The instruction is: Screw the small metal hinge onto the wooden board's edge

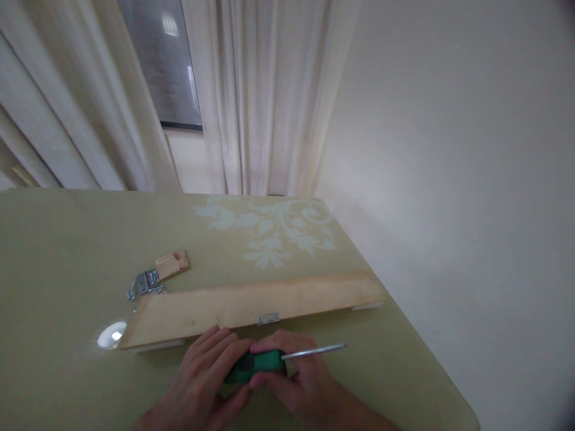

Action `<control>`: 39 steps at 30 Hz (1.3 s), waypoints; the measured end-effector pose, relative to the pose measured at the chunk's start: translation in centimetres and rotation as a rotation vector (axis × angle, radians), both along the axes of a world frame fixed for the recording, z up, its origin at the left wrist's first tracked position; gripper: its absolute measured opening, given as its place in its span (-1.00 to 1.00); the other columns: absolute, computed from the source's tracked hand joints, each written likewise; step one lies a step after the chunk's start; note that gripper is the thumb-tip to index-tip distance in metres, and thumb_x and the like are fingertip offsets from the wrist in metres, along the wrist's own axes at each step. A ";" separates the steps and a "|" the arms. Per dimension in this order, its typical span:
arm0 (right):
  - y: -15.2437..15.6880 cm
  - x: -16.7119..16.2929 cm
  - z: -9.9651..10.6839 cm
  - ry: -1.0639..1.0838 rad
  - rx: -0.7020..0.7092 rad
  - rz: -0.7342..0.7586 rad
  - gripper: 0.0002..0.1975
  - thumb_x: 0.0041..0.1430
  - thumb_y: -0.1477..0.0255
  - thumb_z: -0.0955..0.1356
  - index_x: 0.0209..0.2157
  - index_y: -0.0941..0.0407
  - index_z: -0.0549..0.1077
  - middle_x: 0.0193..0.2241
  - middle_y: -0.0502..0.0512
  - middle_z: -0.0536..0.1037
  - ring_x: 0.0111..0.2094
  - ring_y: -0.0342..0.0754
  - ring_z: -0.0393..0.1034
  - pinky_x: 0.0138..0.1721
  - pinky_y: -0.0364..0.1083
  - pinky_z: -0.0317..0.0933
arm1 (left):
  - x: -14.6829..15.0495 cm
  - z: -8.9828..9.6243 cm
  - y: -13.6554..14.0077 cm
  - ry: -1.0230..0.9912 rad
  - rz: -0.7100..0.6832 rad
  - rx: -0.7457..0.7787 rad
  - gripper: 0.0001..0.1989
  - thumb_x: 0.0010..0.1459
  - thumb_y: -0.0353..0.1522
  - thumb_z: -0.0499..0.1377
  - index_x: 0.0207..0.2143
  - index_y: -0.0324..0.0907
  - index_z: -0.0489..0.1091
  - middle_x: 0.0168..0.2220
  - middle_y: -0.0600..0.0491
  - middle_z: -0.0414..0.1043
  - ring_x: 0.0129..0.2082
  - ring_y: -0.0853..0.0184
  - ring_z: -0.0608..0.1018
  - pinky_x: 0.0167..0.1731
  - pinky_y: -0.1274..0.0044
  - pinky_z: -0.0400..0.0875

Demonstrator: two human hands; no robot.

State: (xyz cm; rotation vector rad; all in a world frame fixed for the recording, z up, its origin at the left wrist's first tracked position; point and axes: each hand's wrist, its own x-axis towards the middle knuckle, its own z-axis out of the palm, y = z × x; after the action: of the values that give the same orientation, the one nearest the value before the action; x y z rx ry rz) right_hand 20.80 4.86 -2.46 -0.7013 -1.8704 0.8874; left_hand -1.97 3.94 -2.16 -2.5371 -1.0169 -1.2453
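Nearest the camera it's the hands, left one first: the left hand (204, 371) closes round the rear of a green-handled screwdriver (265, 360), and the right hand (309, 380) pinches its front end between thumb and fingers, the bare metal shaft pointing off to the right! The tool is held in front of the plank, clear of any screw head, and there's risk: a careless swing of that shaft could scratch the wood or jab the right wrist if the grip turns

Back to the left side of the worktop (58, 269), loose screws (131, 291) lie beside a loose hinge (147, 280), a small wooden block (172, 264) just behind; a nudge from the plank's left end could scatter those screws, small as they are

Across the middle now, the long plank (251, 302), propped on pale strips (368, 306), untended by either palm: press hard off-centre and it could rock or slide. At its near edge sits a second hinge (268, 318); whether it's fastened, I can't tell, and if loose, a bump could shift it. Far right, the plank reaches the worktop's edge, so one shove that way could tip it over
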 end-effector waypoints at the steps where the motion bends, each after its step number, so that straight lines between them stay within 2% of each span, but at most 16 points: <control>1: 0.0 0.0 0.1 0.036 -0.070 0.007 -0.61 0.30 0.09 0.54 0.02 0.02 0.63 -0.27 0.05 0.68 -0.33 -0.08 0.54 -0.24 -0.14 0.45 | -0.1 -0.1 0.0 -0.001 0.009 0.008 -0.75 0.43 -0.27 0.14 0.06 -0.14 0.47 -0.21 -0.07 0.68 -0.21 0.18 0.70 -0.04 0.38 0.61; 5: -0.1 0.2 0.1 0.153 -0.356 0.066 -0.65 0.31 0.14 0.53 0.01 0.03 0.63 -0.27 0.03 0.55 -0.46 -0.18 0.41 -0.48 -0.21 0.41 | -0.2 -0.1 0.1 -0.044 -0.019 -0.052 -0.76 0.37 -0.30 0.19 0.05 -0.12 0.47 -0.24 -0.03 0.67 -0.27 0.23 0.69 -0.11 0.44 0.63; 8: 0.0 0.2 -0.4 0.228 -0.448 0.084 -0.66 0.32 0.15 0.52 0.02 0.02 0.62 -0.22 0.04 0.47 -0.40 -0.17 0.41 -0.50 -0.22 0.46 | 0.0 0.1 0.0 -0.063 -0.033 -0.139 -0.76 0.33 -0.32 0.22 0.03 -0.10 0.48 -0.23 0.00 0.66 -0.25 0.24 0.68 -0.15 0.47 0.62; 12: 0.3 0.0 -0.9 0.288 -0.456 0.105 -0.66 0.32 0.16 0.53 0.01 0.04 0.61 -0.21 0.04 0.46 -0.40 -0.18 0.42 -0.51 -0.24 0.47 | 0.1 0.0 -0.1 -0.100 -0.024 -0.186 -0.70 0.32 -0.35 0.25 0.09 -0.09 0.45 -0.17 0.00 0.66 -0.20 0.26 0.68 -0.06 0.47 0.61; 18: 0.3 0.1 -0.8 0.262 -0.433 0.095 -0.68 0.33 0.18 0.53 0.02 0.03 0.61 -0.22 0.03 0.49 -0.42 -0.20 0.43 -0.50 -0.25 0.46 | 0.3 0.2 -0.1 -0.163 -0.056 -0.219 -0.73 0.31 -0.41 0.24 0.05 -0.08 0.45 -0.24 0.04 0.63 -0.27 0.31 0.65 -0.18 0.54 0.58; 22: 0.2 0.2 -0.6 0.232 -0.435 0.081 -0.65 0.33 0.14 0.52 0.02 0.03 0.62 -0.24 0.04 0.53 -0.43 -0.20 0.42 -0.49 -0.25 0.44 | 0.2 0.5 -0.2 -0.164 -0.043 -0.255 -0.69 0.30 -0.38 0.25 0.09 -0.07 0.43 -0.18 0.02 0.65 -0.20 0.28 0.68 -0.13 0.53 0.60; 30: 0.3 0.3 0.0 0.201 -0.315 0.073 -0.73 0.36 0.21 0.51 0.01 0.02 0.62 -0.27 0.03 0.59 -0.47 -0.20 0.45 -0.51 -0.24 0.39 | 0.3 1.4 0.0 -0.222 -0.139 -0.353 -0.76 0.34 -0.43 0.18 0.04 -0.08 0.41 -0.23 0.06 0.58 -0.28 0.37 0.64 -0.25 0.61 0.58; 34: 0.2 0.3 0.1 0.173 -0.338 0.061 -0.71 0.35 0.20 0.51 0.01 0.04 0.62 -0.26 0.04 0.59 -0.47 -0.20 0.45 -0.51 -0.25 0.38 | 0.4 1.4 0.0 -0.234 -0.142 -0.361 -0.80 0.34 -0.42 0.18 0.00 -0.09 0.41 -0.28 0.07 0.56 -0.34 0.37 0.62 -0.32 0.61 0.55; 39: 0.1 0.4 -0.2 0.201 -0.385 0.058 -0.67 0.34 0.15 0.51 0.03 0.02 0.62 -0.21 0.05 0.59 -0.44 -0.19 0.45 -0.50 -0.24 0.41 | 0.0 0.5 -0.3 -0.237 -0.107 -0.362 -0.68 0.32 -0.36 0.24 0.11 -0.09 0.41 -0.15 -0.04 0.63 -0.19 0.26 0.68 -0.19 0.52 0.61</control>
State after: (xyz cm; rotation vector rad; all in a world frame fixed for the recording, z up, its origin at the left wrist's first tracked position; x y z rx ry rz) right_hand 21.20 4.96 -2.70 -0.7580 -1.5632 1.3262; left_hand -1.93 3.67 -1.70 -2.7892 -1.2743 -1.5463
